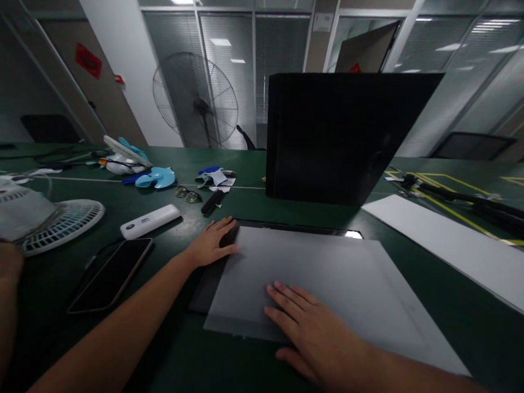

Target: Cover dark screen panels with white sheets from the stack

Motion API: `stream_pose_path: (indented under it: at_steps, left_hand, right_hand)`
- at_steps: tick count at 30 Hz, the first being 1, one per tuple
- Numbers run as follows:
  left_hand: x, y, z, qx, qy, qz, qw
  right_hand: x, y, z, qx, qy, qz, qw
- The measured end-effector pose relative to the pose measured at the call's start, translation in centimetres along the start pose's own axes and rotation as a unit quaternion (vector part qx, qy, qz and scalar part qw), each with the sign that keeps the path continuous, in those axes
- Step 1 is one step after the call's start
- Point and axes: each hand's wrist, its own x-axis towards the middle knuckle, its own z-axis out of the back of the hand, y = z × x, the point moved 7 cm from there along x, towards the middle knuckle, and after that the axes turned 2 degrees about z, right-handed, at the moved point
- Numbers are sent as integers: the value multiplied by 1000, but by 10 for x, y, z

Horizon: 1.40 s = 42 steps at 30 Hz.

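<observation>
A translucent whitish sheet [327, 262] lies over a flat dark panel [208, 289], whose left side and far edge show past the sheet. At the panel's far left corner rests my left hand [213, 243], fingers spread, thumb at the sheet's left edge. Flat on the near middle part of the sheet is my right hand [305, 330], with its fingers stretched out. Neither hand grips anything. The sheet's near edge reaches past the panel, and my right forearm covers part of it.
Behind the panel stands a large black screen [344, 136]. To the right lies a white board [446, 245]. On the left are a phone [112, 275], a white power bank [150, 221], a fan part [65, 221], glasses [188, 194] and blue fan blades [158, 178]. Another person's arm [8, 295] shows at far left.
</observation>
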Motion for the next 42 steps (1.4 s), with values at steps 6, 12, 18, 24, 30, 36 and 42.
stream_pose_path:
  at_steps: [6, 12, 18, 24, 30, 36, 42]
  left_hand:
    - [3, 10, -2, -43, -25, 12, 999]
    - [9, 22, -7, -54, -51, 26, 997]
    - [7, 16, -1, -41, -42, 35, 998]
    - [0, 4, 3, -3, -7, 28, 1000]
    - [-1, 6, -1, 4, -3, 20, 1000]
    - [0, 6, -2, 11, 9, 17, 1000]
    - [0, 4, -1, 7, 15, 20, 1000]
  right_hand:
    - [-5, 2, 11, 70, 10, 31, 997]
    - [-4, -15, 14, 43, 34, -45, 997]
    - [-1, -22, 13, 37, 21, -40, 998]
    - [0, -27, 14, 48, 17, -16, 999]
    - [-15, -79, 45, 50, -6, -26, 998]
    - [-138, -282, 106, -167, -255, -331, 893]
    - [-246, -384, 85, -116, -231, -564, 784]
